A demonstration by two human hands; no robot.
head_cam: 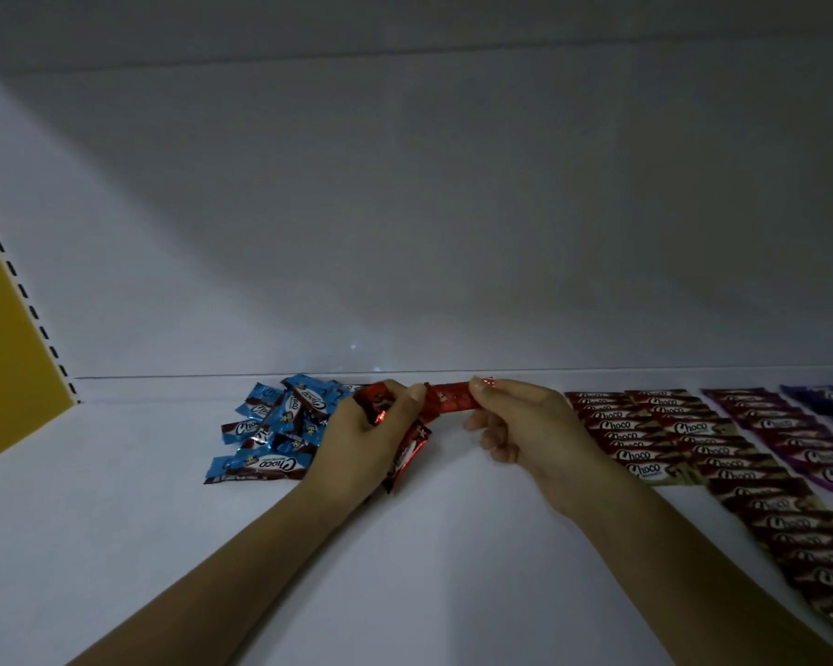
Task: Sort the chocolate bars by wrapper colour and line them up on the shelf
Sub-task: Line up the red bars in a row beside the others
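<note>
My left hand [373,435] is closed around a small bunch of red-wrapped chocolate bars [405,454] that stick out below its fingers. My right hand [515,420] pinches the right end of one red bar [450,398], held level between both hands just above the white shelf [429,545]. My left thumb touches that bar's left end. A loose pile of blue-wrapped bars [280,425] lies just left of my left hand. To the right, gold-edged bars [645,439] lie in overlapping rows, with purple-edged rows [799,454] beyond them.
The shelf's white back wall [405,233] rises right behind the bars. A yellow side panel [6,338] with a slotted upright stands at the left. A long row of gold-edged bars [813,545] runs toward the front right. Dark blue wrappers [828,398] show at the far right.
</note>
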